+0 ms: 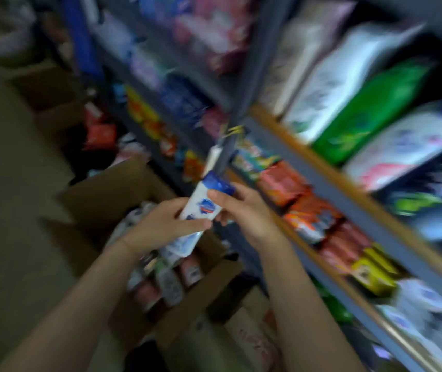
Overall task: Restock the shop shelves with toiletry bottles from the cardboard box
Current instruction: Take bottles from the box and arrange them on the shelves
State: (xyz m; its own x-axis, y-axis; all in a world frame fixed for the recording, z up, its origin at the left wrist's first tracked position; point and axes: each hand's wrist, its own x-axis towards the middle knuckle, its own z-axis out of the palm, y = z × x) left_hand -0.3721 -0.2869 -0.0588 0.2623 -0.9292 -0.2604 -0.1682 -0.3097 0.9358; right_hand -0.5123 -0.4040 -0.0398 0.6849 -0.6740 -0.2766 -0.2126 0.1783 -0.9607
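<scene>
The frame is motion-blurred. A white toiletry bottle [201, 208] with a blue cap and a blue-red logo is held above the open cardboard box [101, 194]. My left hand [158, 226] grips its lower body. My right hand [244, 210] holds its upper part near the cap, thumb across the front. Inside the box lie several more bottles [166, 277], packed side by side. The shop shelves [348, 189] run along the right.
The shelves hold orange, red and yellow soap packs [319, 218] at hand height and large white and green bags [370, 108] above. A grey upright post [244, 98] stands just behind the bottle. More cartons [42, 87] sit at the back left.
</scene>
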